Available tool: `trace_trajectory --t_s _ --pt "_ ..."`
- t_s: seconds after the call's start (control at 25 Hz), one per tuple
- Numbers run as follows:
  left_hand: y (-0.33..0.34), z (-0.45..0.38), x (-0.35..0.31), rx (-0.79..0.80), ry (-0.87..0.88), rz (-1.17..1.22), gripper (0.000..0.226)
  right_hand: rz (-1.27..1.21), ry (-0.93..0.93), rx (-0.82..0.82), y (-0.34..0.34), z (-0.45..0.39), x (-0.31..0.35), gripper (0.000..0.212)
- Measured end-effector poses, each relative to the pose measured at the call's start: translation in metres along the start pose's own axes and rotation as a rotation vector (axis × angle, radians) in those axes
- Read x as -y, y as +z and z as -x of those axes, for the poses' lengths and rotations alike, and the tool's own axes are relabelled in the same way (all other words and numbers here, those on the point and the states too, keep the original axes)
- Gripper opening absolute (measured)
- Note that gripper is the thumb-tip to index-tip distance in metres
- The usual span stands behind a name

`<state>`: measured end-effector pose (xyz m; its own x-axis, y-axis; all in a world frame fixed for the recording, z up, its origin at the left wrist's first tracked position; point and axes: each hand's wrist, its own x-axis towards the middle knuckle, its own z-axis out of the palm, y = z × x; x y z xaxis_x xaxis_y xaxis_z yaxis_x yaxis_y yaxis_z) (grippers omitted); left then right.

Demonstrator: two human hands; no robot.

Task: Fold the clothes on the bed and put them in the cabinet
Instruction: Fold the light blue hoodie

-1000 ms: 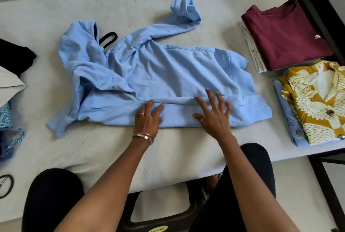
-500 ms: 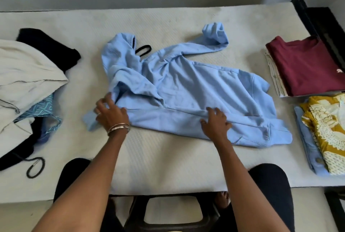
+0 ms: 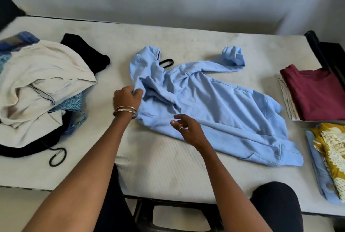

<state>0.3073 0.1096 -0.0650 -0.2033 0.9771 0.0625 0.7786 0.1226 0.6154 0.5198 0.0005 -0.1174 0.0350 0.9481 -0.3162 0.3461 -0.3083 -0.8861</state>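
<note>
Hoodie point(image 3: 214, 104), light blue: lies spread and slanted across the middle of the bed point(image 3: 168, 172), hood toward the left, hem at the right near edge, far sleeve point(image 3: 231, 58) stretched away with its cuff rolled, near sleeve bunched in folds at the shoulder. Left hand point(image 3: 127, 99): fingers curled round a pinch of cloth at the hood-and-shoulder edge. Right hand point(image 3: 188, 129): fingers loosely spread, holding nothing, poised above the near folded edge; whether the fingertips touch the cloth cannot be told. Unfolded pile point(image 3: 37, 89): cream, black and patterned pieces heaped at the left, well apart from the hoodie, a black cord point(image 3: 57, 157) trailing from it. Folded stacks: maroon shirt point(image 3: 315, 91) and yellow print shirt point(image 3: 332, 149) at the right, near the hem. Cabinet: not in view. Risks, as judged: a pull by the left hand with the body unpinned would likely drag the whole garment leftward and undo the near fold; the bunched shoulder, if folded over unsmoothed, would leave a lumpy, crooked packet; the far sleeve left out would spoil the rectangle; the hem, if it shifts right, could ruck against the folded stacks.
</note>
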Motion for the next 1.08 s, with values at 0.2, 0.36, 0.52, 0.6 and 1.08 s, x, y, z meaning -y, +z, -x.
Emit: trace_trajectory --t_s 0.2,0.36,0.52,0.6,1.08 --pt "0.007 0.054 -0.095 0.866 -0.093 0.711 0.023 -0.677 -0.011 0.01 -0.022 0.016 0.017 0.064" --pt "0.053 0.082 -0.076 0.996 -0.303 0.643 0.02 -0.934 0.203 -0.347 -0.115 0.037 -0.028 0.046" --pt "0.089 0.085 0.007 0.803 -0.392 0.175 0.01 -1.032 0.559 -0.562 -0.186 0.073 -0.084 0.004" --pt "0.093 0.085 0.017 0.713 -0.538 0.389 0.015 -0.782 0.744 -0.788 -0.195 0.081 -0.107 0.025" --pt "0.105 0.044 0.003 0.068 -0.963 1.078 0.03 -0.555 0.584 -1.16 -0.205 0.088 -0.135 0.034"
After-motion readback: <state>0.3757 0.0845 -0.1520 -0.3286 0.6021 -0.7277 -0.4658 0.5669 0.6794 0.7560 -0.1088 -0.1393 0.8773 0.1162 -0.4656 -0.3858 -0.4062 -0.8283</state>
